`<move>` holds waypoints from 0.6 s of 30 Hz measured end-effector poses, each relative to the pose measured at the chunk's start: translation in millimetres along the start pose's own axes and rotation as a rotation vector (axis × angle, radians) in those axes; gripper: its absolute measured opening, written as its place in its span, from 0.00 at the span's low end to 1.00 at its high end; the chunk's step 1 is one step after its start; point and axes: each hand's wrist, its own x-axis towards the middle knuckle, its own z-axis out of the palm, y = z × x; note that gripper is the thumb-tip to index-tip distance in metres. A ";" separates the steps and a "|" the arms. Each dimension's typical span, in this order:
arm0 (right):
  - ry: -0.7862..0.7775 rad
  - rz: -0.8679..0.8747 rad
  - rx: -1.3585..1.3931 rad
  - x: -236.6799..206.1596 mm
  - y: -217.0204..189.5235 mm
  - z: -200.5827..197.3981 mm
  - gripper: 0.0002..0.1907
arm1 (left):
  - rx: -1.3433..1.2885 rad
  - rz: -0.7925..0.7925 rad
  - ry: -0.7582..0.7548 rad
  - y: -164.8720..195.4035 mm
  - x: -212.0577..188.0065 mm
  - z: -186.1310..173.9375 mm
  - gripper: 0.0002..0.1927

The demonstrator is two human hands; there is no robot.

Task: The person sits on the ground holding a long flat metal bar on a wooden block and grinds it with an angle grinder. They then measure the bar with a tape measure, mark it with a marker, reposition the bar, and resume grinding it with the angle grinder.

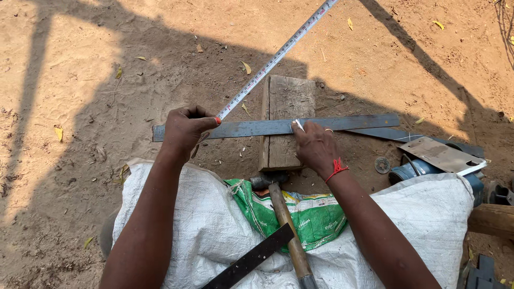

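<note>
A long flat grey metal strip (257,128) lies across a weathered wooden block (286,120) on sandy ground. My left hand (184,131) presses down on the strip near its left end and also pinches the end of a white tape measure (273,60) that runs up and to the right out of view. My right hand (316,147), with a ring and a red thread at the wrist, rests on the strip over the block and holds a small white marking piece (297,124) against the metal.
A hammer (284,219) with a wooden handle lies on a green bag (316,217) over white woven sacks (209,225). A dark flat bar (251,259) lies beside it. More metal strips (396,135), a cardboard piece (439,154) and a blue cylinder (409,171) sit at right.
</note>
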 end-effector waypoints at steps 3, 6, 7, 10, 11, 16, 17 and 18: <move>-0.022 0.010 -0.021 7.7 0.0 3.0 0.20 | -0.062 0.004 0.005 -1.0 3.9 -5.5 0.07; -0.068 -0.015 -0.069 -0.6 0.1 2.0 0.22 | -0.093 -0.012 0.001 -1.3 3.3 -3.4 0.07; -0.102 -0.005 -0.069 -4.3 0.1 1.4 0.23 | -0.085 0.002 -0.002 -1.1 2.6 -2.0 0.07; -0.101 -0.007 -0.074 -3.5 1.5 1.7 0.23 | -0.044 0.015 0.001 0.6 -0.1 1.9 0.07; -0.089 0.002 -0.080 1.0 3.0 2.4 0.22 | -0.028 0.011 -0.011 1.5 -0.9 3.6 0.07; -0.239 0.153 0.037 23.6 20.5 3.3 0.19 | 0.037 -0.031 -0.008 5.8 -5.4 5.5 0.08; -0.239 0.142 0.063 23.0 24.2 2.1 0.17 | 0.020 -0.030 -0.002 6.2 -6.2 4.1 0.08; -0.146 0.157 0.311 21.0 27.2 0.7 0.17 | 0.047 -0.004 0.002 6.5 -6.3 2.4 0.08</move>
